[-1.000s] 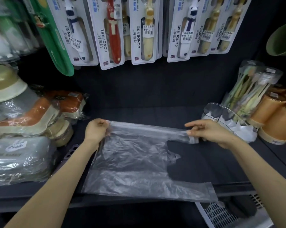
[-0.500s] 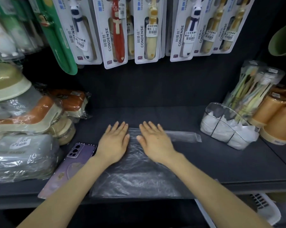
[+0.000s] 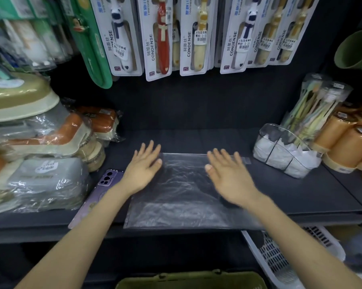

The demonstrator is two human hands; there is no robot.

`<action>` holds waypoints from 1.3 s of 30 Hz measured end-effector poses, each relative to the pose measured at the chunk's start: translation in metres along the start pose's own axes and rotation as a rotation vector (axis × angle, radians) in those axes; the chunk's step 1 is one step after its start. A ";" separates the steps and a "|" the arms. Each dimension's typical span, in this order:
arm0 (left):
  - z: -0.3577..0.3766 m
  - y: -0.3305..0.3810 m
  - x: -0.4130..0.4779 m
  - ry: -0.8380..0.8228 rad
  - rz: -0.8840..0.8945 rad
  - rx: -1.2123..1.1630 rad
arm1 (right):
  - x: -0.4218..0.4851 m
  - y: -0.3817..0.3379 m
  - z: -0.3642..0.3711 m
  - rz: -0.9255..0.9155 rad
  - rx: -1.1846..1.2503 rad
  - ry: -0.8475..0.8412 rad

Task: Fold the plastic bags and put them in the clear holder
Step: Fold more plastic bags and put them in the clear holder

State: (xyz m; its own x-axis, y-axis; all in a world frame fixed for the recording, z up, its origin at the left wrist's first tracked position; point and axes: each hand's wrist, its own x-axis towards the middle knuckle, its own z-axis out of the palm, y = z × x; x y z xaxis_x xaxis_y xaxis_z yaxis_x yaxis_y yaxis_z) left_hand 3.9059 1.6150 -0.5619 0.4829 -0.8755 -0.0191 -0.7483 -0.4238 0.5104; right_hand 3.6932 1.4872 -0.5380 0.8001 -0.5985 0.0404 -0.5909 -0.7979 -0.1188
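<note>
Plastic, thin and see-through, lies flat on the dark shelf (image 3: 301,197): this is the plastic bag (image 3: 182,197), a wrinkled rectangle whose near edge reaches the shelf's front lip. A narrow strip (image 3: 245,160) of the same film sticks out at its far right corner.

Both hands are palm down on it. The left hand (image 3: 143,171) rests on the bag's far left edge, its fingers (image 3: 150,148) straight and spread, pinching nothing. The right hand (image 3: 230,178) lies over the bag's right part, its fingers (image 3: 224,156) also straight and a little apart. That hand is blurred, so I cannot tell how firmly it presses.

The clear holder (image 3: 265,132) stands to the right of the bag, apart from it, toward the back of the shelf. White folded bags (image 3: 278,158) fill its compartments. Just beyond it lean bagged toothbrushes (image 3: 313,109), with orange cups (image 3: 347,140) beside them.

A purple phone (image 3: 108,179) lies face down just left of the left wrist, partly under the forearm. Wrapped goods (image 3: 40,180) are stacked further left. Carded toothbrush packs (image 3: 161,38) hang on the back wall above. Below the shelf sit a white slotted basket (image 3: 276,259) and the rim of a green basket (image 3: 188,278).
</note>
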 end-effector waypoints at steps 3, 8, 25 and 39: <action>0.012 0.005 -0.046 0.068 0.197 0.276 | -0.034 -0.061 0.029 -0.146 -0.014 0.124; 0.043 -0.007 -0.091 0.024 0.188 0.318 | -0.061 -0.061 0.061 -0.123 -0.027 -0.001; 0.003 -0.005 -0.131 0.105 0.108 -0.687 | -0.113 -0.002 0.034 -0.316 0.137 0.414; 0.011 0.012 -0.119 0.178 -0.139 -0.719 | -0.021 0.016 -0.042 0.100 0.692 -0.292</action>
State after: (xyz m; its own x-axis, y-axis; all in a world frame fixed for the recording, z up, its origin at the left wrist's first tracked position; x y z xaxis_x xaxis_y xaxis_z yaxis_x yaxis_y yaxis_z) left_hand 3.8347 1.7121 -0.5630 0.6629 -0.7485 -0.0161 -0.2230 -0.2179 0.9502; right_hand 3.6628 1.4840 -0.4990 0.7981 -0.5454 -0.2560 -0.5390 -0.4565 -0.7079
